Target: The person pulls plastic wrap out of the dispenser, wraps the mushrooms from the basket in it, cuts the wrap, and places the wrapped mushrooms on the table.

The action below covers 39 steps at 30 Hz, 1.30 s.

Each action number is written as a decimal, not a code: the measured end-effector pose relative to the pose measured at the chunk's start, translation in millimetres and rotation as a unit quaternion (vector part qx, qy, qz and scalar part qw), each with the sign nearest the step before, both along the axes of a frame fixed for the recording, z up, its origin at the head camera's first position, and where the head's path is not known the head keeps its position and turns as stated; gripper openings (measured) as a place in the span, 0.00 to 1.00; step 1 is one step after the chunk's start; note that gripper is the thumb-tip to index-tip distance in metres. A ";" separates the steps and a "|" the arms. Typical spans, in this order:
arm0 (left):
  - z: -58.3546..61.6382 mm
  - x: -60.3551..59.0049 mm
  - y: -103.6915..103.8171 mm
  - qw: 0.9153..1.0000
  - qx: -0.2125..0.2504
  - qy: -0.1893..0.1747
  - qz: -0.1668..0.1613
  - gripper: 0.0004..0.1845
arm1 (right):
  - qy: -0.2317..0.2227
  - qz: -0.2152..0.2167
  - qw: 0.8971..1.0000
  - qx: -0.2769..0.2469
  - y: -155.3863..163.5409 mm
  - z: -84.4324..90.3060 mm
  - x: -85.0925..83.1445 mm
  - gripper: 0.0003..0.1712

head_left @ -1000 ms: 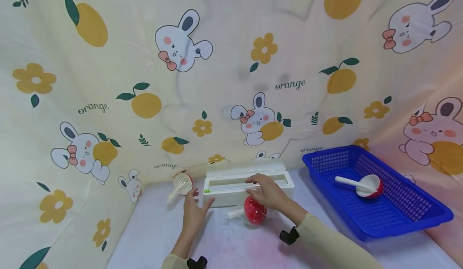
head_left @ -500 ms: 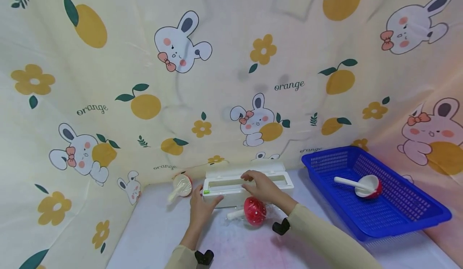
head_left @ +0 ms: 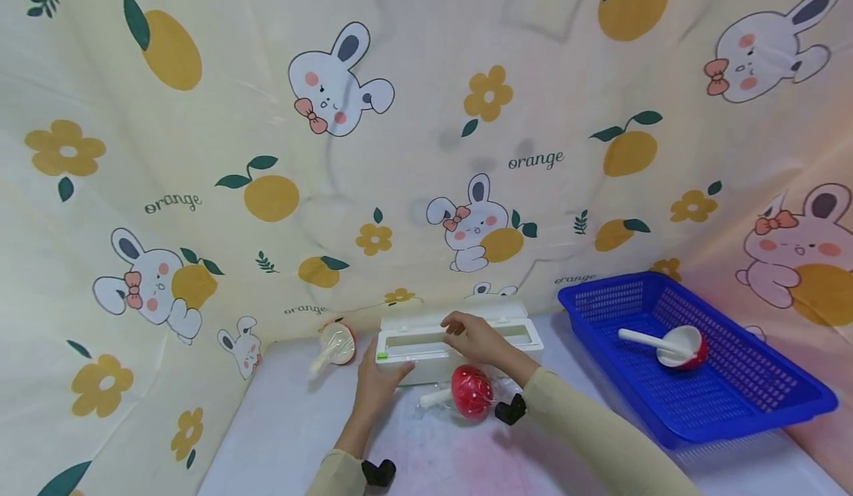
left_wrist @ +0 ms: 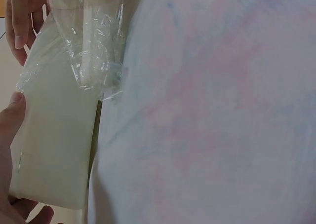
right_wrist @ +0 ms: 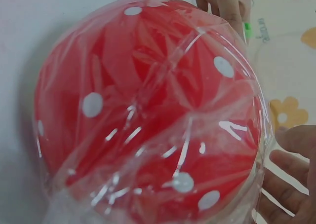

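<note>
A white cling film dispenser [head_left: 436,372] stands at the table's back with its lid [head_left: 426,317] raised. My left hand [head_left: 375,386] grips its left end, thumb on the front and fingers round the side. Over the dispenser's long opening is my right hand [head_left: 476,339], its fingers loosely bent and apart, with nothing seen between them. Directly in front lies a ladle with a red, white-dotted bowl [head_left: 472,392], wrapped in clear film; its bowl fills much of the right wrist view. Another wrapped ladle [head_left: 338,343] lies left of the dispenser, its pale inside up.
At the right, a blue plastic basket [head_left: 740,414] holds a ladle [head_left: 686,346] with a white inside and red outside. A patterned cloth [head_left: 413,148] hangs behind the white table [head_left: 280,422].
My left hand has moved right from beside the wrapped ladle and taken hold of the dispenser's left end. My right hand has shifted slightly left above the opening.
</note>
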<state>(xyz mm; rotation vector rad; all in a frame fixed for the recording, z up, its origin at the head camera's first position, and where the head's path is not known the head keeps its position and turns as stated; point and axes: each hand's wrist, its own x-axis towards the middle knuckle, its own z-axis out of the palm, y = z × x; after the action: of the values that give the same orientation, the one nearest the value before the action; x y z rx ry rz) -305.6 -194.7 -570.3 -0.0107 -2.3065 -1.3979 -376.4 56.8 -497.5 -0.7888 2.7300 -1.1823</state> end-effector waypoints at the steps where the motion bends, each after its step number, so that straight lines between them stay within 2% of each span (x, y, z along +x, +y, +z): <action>1: 0.4 0.2 0.3 1.000 0.005 0.002 -0.005 0.50 | -0.004 0.001 1.000 -0.002 -0.5 0.0 -0.6 0.17; 4: 1.8 0.2 1.1 1.000 0.013 0.000 -0.015 0.51 | -0.007 0.009 1.000 -0.007 -2.1 0.4 -2.0 0.17; 10: 5.6 -1.5 3.3 1.000 0.007 -0.016 0.002 0.52 | 0.020 0.041 0.999 -0.026 -9.6 4.1 -2.9 0.15; 17: 7.3 4.0 3.6 0.999 0.013 -0.038 0.007 0.55 | 0.031 0.070 0.997 -0.030 -19.0 5.7 -6.8 0.15; 27: 7.6 -0.5 0.0 0.998 0.000 -0.057 -0.001 0.59 | 0.037 0.114 0.992 -0.040 -39.5 6.5 -13.9 0.13; 34: 2.3 -1.8 -3.6 0.998 -0.035 -0.055 0.007 0.59 | -0.002 0.131 0.990 -0.057 -52.5 4.8 -14.5 0.14; 39: 0.4 -3.1 -6.4 0.995 -0.061 -0.078 0.016 0.59 | -0.017 0.135 0.988 -0.068 -60.3 2.8 -13.5 0.13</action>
<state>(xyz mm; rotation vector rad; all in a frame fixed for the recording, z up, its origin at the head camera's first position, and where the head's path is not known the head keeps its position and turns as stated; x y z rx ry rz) -308.7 -201.0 -569.9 0.1015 -2.5046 -1.2811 -389.9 -3.5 -494.7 -1.1019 2.4359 -1.3145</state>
